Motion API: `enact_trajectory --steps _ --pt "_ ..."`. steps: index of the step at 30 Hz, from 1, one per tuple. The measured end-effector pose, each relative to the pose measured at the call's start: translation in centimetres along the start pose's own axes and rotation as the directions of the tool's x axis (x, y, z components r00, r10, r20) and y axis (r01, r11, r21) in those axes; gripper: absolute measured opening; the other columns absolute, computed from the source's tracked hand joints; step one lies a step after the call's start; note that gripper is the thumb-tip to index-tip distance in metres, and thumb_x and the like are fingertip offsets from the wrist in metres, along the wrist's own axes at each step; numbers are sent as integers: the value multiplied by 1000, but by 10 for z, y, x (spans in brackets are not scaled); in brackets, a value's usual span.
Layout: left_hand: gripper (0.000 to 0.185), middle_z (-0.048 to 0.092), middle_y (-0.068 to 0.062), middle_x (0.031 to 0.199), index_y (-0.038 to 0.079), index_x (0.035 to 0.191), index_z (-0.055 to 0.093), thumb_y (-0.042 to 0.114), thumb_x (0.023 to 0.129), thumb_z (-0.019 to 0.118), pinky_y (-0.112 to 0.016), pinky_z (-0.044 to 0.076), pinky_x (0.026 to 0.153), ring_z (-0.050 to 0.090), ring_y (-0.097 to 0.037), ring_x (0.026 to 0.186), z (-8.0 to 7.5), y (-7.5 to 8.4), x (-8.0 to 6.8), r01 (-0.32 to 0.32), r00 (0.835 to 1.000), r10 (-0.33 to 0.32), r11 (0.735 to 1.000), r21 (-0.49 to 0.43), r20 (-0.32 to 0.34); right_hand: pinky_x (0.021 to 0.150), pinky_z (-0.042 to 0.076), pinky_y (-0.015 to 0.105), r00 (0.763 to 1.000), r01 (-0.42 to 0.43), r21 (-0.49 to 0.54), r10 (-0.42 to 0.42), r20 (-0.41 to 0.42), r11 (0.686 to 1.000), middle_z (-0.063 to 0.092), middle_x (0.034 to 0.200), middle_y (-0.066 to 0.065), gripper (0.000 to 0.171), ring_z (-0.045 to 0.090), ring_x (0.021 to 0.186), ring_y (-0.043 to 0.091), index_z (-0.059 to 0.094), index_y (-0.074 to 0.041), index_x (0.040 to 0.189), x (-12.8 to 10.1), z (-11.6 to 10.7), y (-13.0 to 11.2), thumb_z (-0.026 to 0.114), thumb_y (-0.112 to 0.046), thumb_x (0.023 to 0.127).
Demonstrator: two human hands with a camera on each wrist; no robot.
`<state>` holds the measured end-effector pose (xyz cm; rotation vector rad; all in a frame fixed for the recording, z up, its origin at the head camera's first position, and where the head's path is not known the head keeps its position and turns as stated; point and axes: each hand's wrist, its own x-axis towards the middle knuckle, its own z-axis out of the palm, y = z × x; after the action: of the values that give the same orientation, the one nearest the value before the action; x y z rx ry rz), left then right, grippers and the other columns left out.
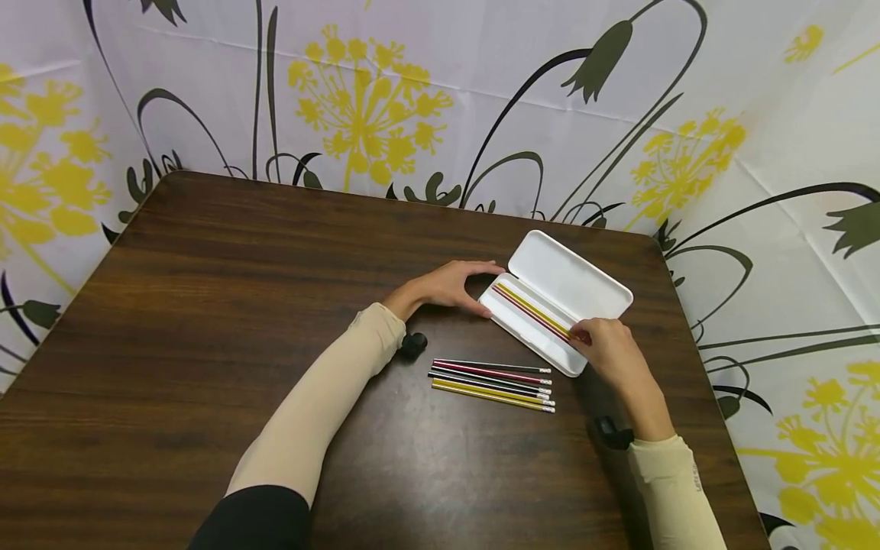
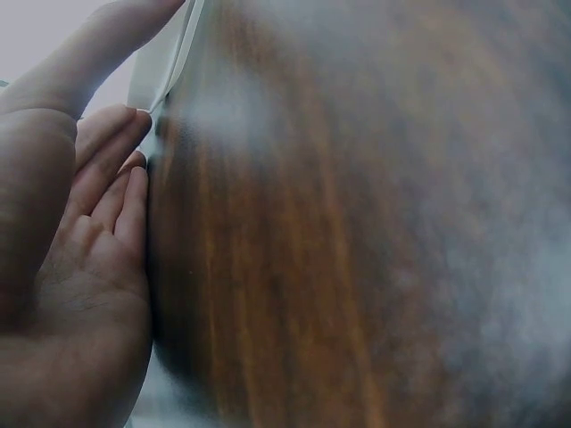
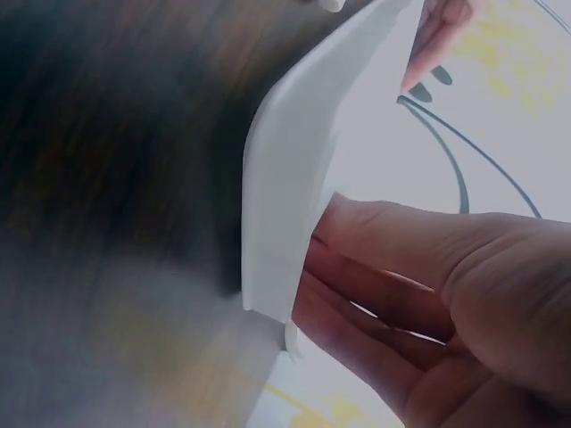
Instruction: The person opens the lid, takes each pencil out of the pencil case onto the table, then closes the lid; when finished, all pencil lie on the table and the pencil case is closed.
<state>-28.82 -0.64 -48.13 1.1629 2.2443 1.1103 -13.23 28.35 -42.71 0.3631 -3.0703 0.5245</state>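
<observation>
A white pencil case (image 1: 574, 276) lies open at the right of the brown table (image 1: 206, 305), its lid folded back. Two or three pencils (image 1: 531, 310), red and yellow, lie in its tray. My left hand (image 1: 486, 289) grips the case's left end, thumb on the near side and fingers on the far side; the left wrist view shows the thumb on the white edge (image 2: 165, 53). My right hand (image 1: 583, 336) curls over the tray's right end at the pencils' tips, with fingers and thumb round the case's corner (image 3: 285, 178). Several loose pencils (image 1: 491, 382) lie side by side just in front of the case.
A flower-printed cloth (image 1: 385, 92) hangs behind and right of the table. The table's right edge (image 1: 694, 328) runs close to the case. Bare wood stretches to the left and front.
</observation>
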Motion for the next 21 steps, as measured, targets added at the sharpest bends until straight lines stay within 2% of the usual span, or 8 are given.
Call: enact_trajectory --steps 12,21 --pt "87 32 -5 157 20 148 46 41 74 87 -35 22 113 25 -15 143 2 -1 -1 8 1000 -8 1000 5 6 65 47 43 1000 -17 -13 17 -3 1000 67 78 7 11 59 70 22 76 0 91 -2 3 0 77 1 81" --pt "86 33 -6 157 20 147 47 39 74 87 -34 22 113 25 -15 143 0 -1 -2 2 1000 -2 1000 -16 0 67 48 44 999 8 17 -8 -32 1000 64 81 8 15 62 73 25 76 1 94 -2 4 -1 77 3 79"
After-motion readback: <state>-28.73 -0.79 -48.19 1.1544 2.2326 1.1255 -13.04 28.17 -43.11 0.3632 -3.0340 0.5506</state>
